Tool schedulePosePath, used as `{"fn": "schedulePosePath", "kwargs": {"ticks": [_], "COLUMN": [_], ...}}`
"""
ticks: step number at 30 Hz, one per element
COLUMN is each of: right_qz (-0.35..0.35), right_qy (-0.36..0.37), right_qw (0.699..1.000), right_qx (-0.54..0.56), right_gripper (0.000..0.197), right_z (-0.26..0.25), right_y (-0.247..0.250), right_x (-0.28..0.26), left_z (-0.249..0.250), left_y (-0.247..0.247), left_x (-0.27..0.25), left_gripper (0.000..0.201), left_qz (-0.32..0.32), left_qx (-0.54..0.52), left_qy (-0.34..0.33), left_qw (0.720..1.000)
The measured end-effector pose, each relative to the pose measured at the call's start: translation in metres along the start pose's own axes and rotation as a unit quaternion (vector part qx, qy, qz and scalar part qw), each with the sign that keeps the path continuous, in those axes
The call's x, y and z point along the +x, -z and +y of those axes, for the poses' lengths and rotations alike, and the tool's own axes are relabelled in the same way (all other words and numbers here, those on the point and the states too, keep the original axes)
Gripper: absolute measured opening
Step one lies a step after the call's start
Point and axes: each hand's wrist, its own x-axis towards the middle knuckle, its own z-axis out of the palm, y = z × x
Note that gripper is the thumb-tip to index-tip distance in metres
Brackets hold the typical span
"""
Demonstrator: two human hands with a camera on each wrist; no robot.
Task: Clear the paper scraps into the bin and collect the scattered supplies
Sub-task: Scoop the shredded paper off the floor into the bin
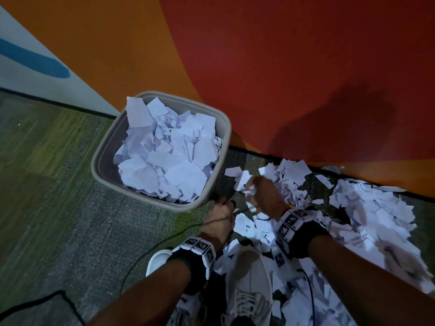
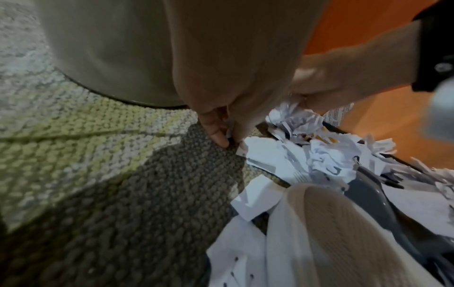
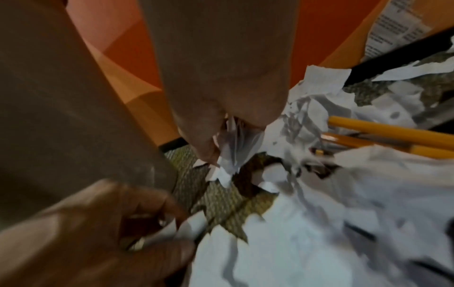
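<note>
Grey square plastic bin (image 1: 221,128) stands on the green-grey carpet (image 1: 58,184) against the orange-red wall (image 1: 282,67), heaped with torn white paper. Loose white paper scraps (image 1: 367,208) lie heaped on the carpet just right of the bin — yellow pencils (image 3: 393,134) among them. Right hand (image 1: 263,194): fingers curled round a crumpled wad of scraps. Left hand (image 1: 220,220): low beside the bin's base, fingertips (image 2: 218,136) pinching a small scrap at the carpet. White sneaker (image 1: 249,285) rests on the scraps

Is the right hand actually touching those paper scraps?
Touching. The right wrist view shows the right hand's fingers pinching paper scraps.
</note>
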Motion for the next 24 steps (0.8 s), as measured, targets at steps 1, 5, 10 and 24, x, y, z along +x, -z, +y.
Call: {"fn": "schedulePosePath", "kwargs": {"ticks": [1, 5, 10, 24], "right_qz": [0.031, 0.028, 0.013, 0.003], "right_qy": [-0.009, 0.016, 0.002, 0.125], "right_qw": [0.999, 0.998, 0.997, 0.992], "right_qx": [0.035, 0.052, -0.075, -0.018], "right_gripper": [0.015, 0.039, 0.083, 0.01], "right_z": [-0.002, -0.007, -0.014, -0.027], "right_y": [0.003, 0.006, -0.017, -0.016], "right_x": [0.006, 0.027, 0.049, 0.046], "left_z": [-0.001, -0.002, -0.002, -0.015], "left_y": [0.0, 0.002, -0.002, -0.023], "left_x": [0.0, 0.001, -0.007, -0.01], "left_gripper": [0.019, 0.013, 0.039, 0.03], "left_qz": [0.007, 0.04, 0.041, -0.003], "left_qx": [-0.019, -0.067, -0.07, -0.007], "left_qy": [0.002, 0.022, 0.015, -0.055], "left_qw": [1.0, 0.997, 0.997, 0.998]}}
